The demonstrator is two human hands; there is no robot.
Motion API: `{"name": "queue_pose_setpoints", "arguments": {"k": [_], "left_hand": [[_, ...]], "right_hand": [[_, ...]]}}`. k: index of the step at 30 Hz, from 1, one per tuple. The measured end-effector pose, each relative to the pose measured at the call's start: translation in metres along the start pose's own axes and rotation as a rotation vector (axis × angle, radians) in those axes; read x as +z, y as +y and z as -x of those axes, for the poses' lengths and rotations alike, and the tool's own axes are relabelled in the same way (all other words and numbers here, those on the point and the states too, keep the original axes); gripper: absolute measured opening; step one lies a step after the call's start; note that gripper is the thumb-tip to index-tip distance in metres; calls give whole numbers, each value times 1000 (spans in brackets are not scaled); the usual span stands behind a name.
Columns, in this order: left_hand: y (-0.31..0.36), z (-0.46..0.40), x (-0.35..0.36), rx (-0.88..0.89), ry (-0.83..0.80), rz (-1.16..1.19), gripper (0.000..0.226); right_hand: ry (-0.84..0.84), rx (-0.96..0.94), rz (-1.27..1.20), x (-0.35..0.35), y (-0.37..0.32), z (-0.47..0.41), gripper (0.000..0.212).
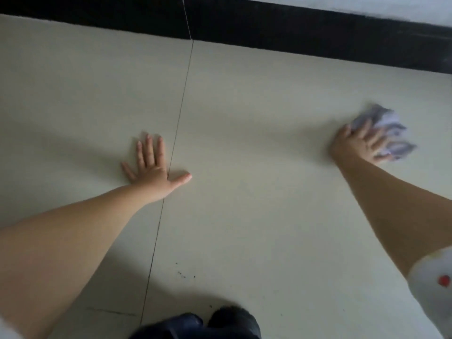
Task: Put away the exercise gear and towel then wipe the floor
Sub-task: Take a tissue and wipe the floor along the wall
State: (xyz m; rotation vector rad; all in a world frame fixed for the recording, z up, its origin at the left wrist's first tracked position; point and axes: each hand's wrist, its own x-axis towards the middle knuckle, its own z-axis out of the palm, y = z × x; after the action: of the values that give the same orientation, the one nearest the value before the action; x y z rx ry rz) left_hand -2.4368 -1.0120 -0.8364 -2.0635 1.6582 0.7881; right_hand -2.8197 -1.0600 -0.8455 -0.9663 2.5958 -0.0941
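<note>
A single wide-angle view, worn on the person's head, looks steeply down and forward at the pale tiled floor (244, 143) from fairly close above. Both forearms reach in from the lower corners of the frame. A dark skirting band (293, 30) runs across the top, tilting downward to the right, with straight lines bowed by the lens.

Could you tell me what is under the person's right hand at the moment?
A crumpled pale cloth lies under the right hand, pressed onto the tiled floor. The floor beneath the cloth is covered, so its state cannot be seen.
</note>
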Motion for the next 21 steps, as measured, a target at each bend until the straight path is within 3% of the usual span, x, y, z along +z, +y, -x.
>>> {"name": "queue_pose_setpoints", "arguments": {"k": [4, 7, 9, 11, 13, 15, 17, 19, 21], "left_hand": [[10, -2, -25, -15, -96, -100, 103], [17, -8, -52, 121, -188, -270, 84], [21, -10, -65, 215, -183, -360, 79], [26, -9, -72, 264, -185, -373, 76], [29, -8, -71, 321, -198, -353, 74], [29, -6, -63, 406, -206, -372, 73], [28, -5, -50, 474, -185, -429, 73], [30, -2, -36, 463, -147, -471, 77], [36, 3, -27, 440, -108, -540, 80]], "right_hand": [[-117, -512, 165, 43, -41, 104, 56], [-289, -878, 252, 65, -55, 186, 56], [-360, -1077, 362, 65, -52, 189, 55], [-324, -1137, 394, 54, -37, 158, 64], [-204, -953, 333, 40, -7, 116, 66], [-128, -633, 243, 17, 37, 73, 53], [-77, -334, 153, -9, 85, 42, 54], [-79, -24, 49, -23, 115, 35, 63], [-64, 137, 11, -16, 113, 55, 62]]}}
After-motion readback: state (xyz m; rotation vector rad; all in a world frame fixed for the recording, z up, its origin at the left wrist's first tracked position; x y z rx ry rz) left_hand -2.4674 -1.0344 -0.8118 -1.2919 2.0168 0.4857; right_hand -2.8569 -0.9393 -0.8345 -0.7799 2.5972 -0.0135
